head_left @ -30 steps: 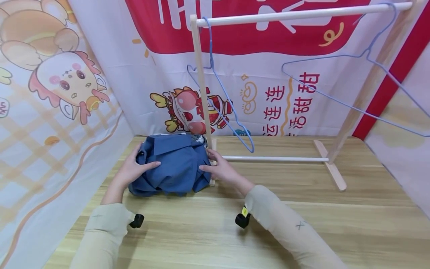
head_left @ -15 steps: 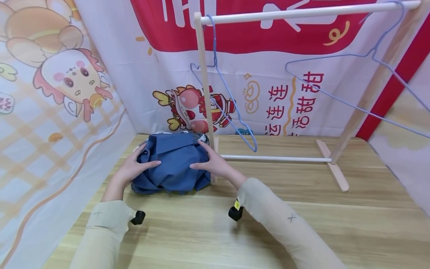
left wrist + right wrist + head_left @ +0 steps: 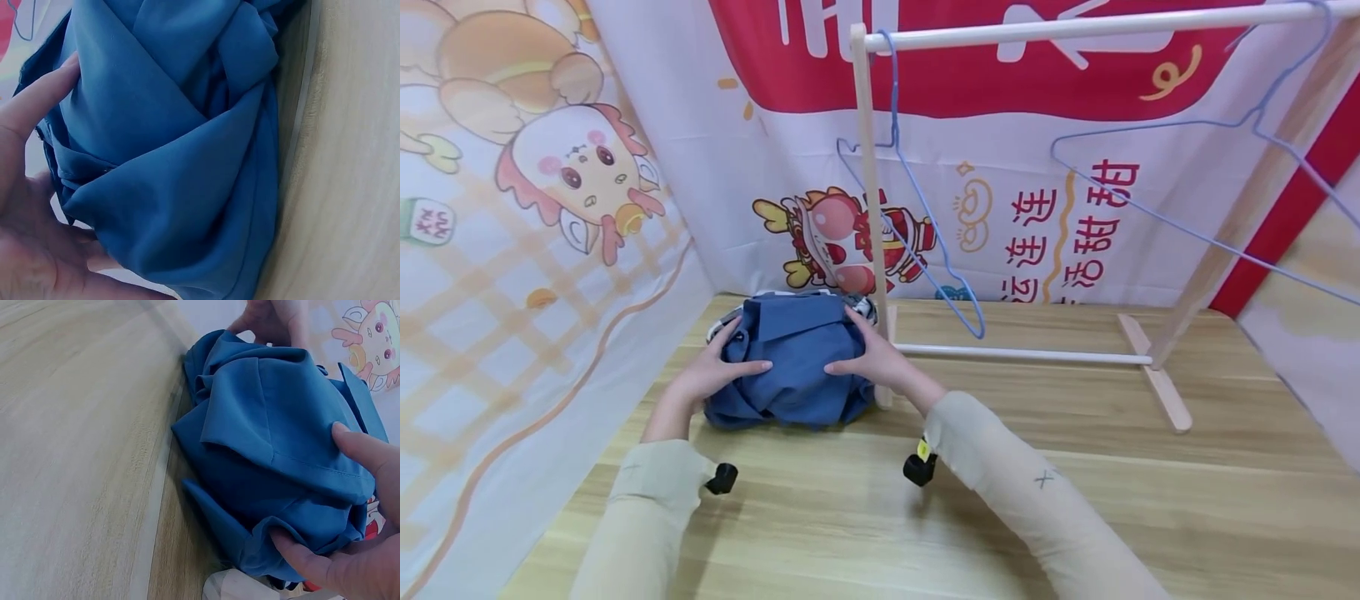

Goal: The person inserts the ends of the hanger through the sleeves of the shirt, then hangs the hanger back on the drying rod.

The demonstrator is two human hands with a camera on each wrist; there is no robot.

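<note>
Cloth (image 3: 797, 358) between left hand (image 3: 709, 375) and right hand (image 3: 880, 362) hides some fingertips.

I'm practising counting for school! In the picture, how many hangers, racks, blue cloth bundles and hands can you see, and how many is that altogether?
Thin blue hangers: 2
Pale wooden rack with white rods: 1
Crumpled blue cloth bundle: 1
Bare hands: 2
Total: 6

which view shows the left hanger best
Head: the left hanger shows nearly whole, hooked over the bar, partly behind a post. Left wrist: only blue wire in the top-left corner, perhaps that hanger. Right wrist: none visible.
</note>
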